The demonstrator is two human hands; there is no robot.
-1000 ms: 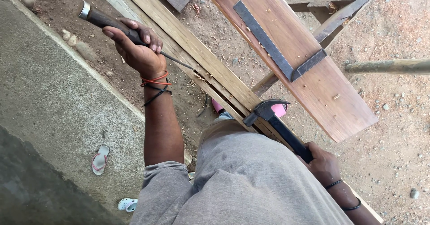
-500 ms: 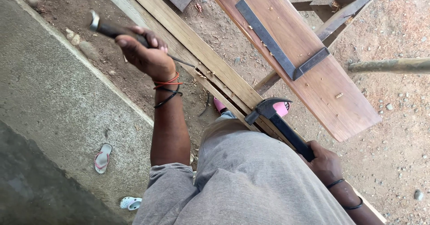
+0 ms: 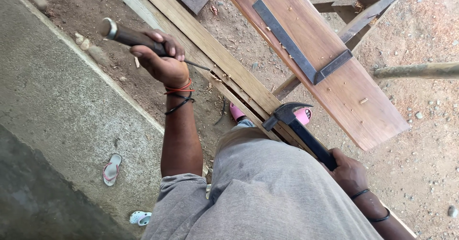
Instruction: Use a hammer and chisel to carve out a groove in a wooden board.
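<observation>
Ground: concrete slab (image 3: 52, 120) at left, bare earth (image 3: 420, 139) at right.
Wide brown plank (image 3: 330, 72) on a trestle, carrying a steel try square (image 3: 299, 46); wood chips scattered across the plank.
Long pale timber (image 3: 205, 44) running diagonally below the plank, with a narrow groove along its length; shavings beside the groove near the chisel tip. Judged: groove partly cut, chiselling not finished, extent of remaining length impossible to tell.
Claw hammer (image 3: 296, 127), black, head near the pale timber, gripped low on the handle by the right hand (image 3: 349, 173), fingers fully closed.
Chisel (image 3: 143, 41), dark handle with metal cap, clamped in the left hand (image 3: 162, 60), fist closed; blade tip touching or just above the timber edge.
Pink sandal (image 3: 299, 115) underfoot; loose sandals (image 3: 111, 169) on the slab.
</observation>
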